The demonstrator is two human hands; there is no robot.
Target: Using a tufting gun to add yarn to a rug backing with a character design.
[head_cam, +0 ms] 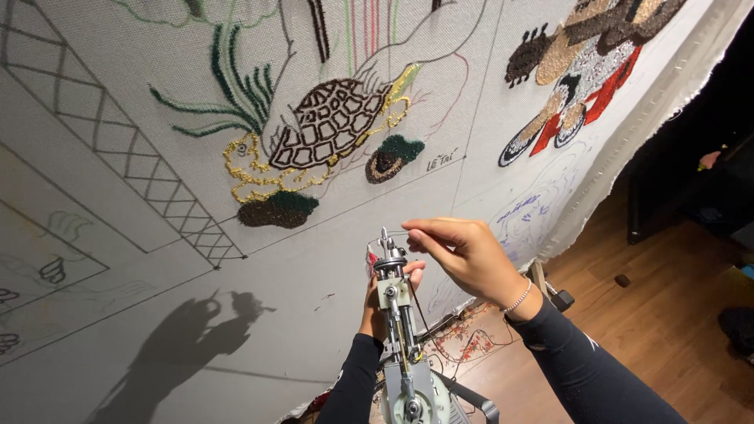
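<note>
A metal tufting gun points up toward a large white stretched cloth. My left hand sits behind the gun's shaft, holding it just below the needle head. My right hand is at the needle tip, its fingers pinched together on a thin thread beside the head. Both arms wear dark sleeves, and a bead bracelet circles my right wrist. On the cloth above is a tufted turtle with a brown shell and yellow outline.
Green tufted plant fronds and a red, black and tan figure fill other parts of the cloth. Drawn lattice lines run at left. A wooden floor lies at right, with dark objects near the right edge.
</note>
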